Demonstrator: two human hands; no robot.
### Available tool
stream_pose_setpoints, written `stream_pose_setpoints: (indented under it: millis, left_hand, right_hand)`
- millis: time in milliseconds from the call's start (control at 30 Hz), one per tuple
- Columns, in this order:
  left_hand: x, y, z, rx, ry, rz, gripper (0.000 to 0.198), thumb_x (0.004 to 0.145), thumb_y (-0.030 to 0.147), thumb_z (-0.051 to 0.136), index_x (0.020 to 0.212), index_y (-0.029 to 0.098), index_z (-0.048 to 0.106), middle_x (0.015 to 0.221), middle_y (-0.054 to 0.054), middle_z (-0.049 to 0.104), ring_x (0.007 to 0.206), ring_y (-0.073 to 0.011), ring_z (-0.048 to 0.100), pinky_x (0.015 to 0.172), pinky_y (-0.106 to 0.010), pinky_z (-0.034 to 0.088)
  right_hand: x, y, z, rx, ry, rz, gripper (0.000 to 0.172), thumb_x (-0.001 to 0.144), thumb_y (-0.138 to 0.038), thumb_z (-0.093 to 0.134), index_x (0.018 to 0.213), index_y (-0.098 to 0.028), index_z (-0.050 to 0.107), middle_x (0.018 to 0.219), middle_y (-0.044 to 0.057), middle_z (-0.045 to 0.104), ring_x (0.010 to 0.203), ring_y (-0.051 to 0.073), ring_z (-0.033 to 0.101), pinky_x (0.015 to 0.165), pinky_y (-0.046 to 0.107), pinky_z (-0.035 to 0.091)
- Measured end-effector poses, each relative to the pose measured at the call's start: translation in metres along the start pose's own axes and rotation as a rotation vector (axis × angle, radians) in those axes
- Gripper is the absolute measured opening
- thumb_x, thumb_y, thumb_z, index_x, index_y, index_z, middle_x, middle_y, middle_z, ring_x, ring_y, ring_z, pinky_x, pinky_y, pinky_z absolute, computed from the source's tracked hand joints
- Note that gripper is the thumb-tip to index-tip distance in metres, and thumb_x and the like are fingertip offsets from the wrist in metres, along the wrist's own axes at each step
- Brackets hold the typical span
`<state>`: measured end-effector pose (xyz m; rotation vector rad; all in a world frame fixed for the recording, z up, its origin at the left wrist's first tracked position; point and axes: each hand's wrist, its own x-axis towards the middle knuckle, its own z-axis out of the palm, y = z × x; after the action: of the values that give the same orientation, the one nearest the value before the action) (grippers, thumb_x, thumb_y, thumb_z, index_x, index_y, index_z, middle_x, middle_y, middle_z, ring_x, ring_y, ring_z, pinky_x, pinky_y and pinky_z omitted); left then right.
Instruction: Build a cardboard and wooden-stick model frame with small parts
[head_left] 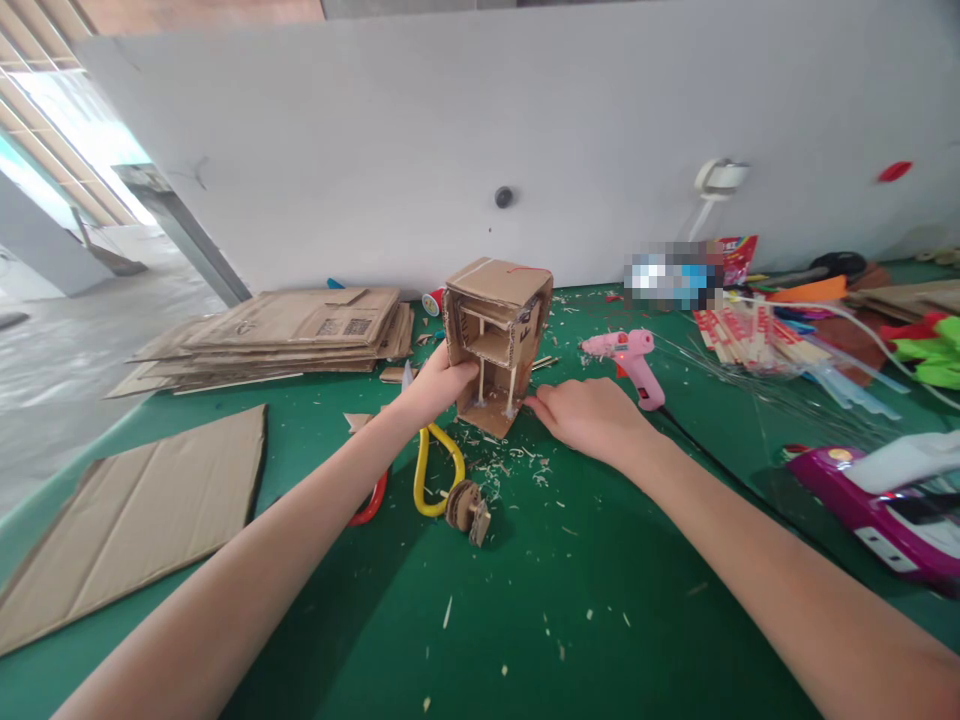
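Observation:
A small cardboard box [499, 285] with an open front, an inner shelf and thin sticks inside stands tilted at the middle of the table. My left hand [444, 382] grips its left side, fingers wrapped round the wall. Beside its lower right corner, my right hand [589, 418] is closed with fingertips at the box's edge; what they pinch, if anything, is too small to make out. In front of the box lie scissors with one yellow handle [420, 480] and one red handle [371, 505]. A wheel-like piece of stacked cardboard discs [466, 508] rests against the yellow handle.
Stacked cardboard sheets [300, 325] lie at the back left, a loose cardboard sheet [150, 510] nearer. To the right are a pink glue gun [634, 360] with its black cord, packaged sticks [757, 335] and a purple-and-white appliance [877, 510]. Scraps litter the green table [585, 620].

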<state>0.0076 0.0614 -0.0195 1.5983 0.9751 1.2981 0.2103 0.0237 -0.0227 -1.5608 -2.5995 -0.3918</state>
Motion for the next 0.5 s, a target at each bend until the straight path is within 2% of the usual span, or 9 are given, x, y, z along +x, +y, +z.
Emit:
stream_pose_setpoints:
  millis: [167,300,400,500]
  left_hand:
    - [0.001,0.012,0.003,0.005,0.049,0.038,0.039,0.058,0.014,0.049,0.097,0.016,0.055,0.096,-0.003,0.065,0.099,-0.0261,0.058,0.091,-0.041,0.046]
    - [0.000,0.029,0.004,0.076,0.094,-0.077,0.029,0.066,0.024,0.052,0.095,0.017,0.054,0.094,-0.004,0.063,0.099,-0.0260,0.056,0.090,-0.041,0.044]
    - [-0.003,0.042,0.006,0.080,-0.006,-0.211,0.030,0.071,0.037,0.055,0.094,0.018,0.055,0.092,-0.005,0.063,0.093,-0.0257,0.058,0.082,-0.039,0.046]
    - [-0.004,0.047,0.006,0.091,-0.090,-0.266,0.027,0.071,0.038,0.053,0.086,0.016,0.057,0.080,-0.004,0.063,0.077,-0.0226,0.059,0.068,-0.035,0.047]
  right_hand:
    - [-0.007,0.010,-0.006,0.063,0.117,-0.042,0.049,0.095,-0.042,0.026,0.071,-0.018,0.062,0.059,0.004,0.062,0.047,0.012,0.047,0.050,0.029,0.015]
    - [-0.007,0.010,-0.007,0.140,0.225,-0.051,0.050,0.095,-0.043,0.027,0.066,-0.018,0.060,0.058,0.003,0.060,0.051,0.012,0.049,0.050,0.028,0.015]
    - [-0.004,0.004,-0.006,0.189,0.264,-0.011,0.050,0.095,-0.043,0.027,0.067,-0.018,0.060,0.057,0.003,0.060,0.050,0.012,0.048,0.050,0.028,0.015]
    - [0.000,-0.001,-0.006,0.218,0.268,0.041,0.049,0.095,-0.043,0.028,0.068,-0.018,0.060,0.056,0.002,0.060,0.049,0.012,0.047,0.049,0.028,0.015]
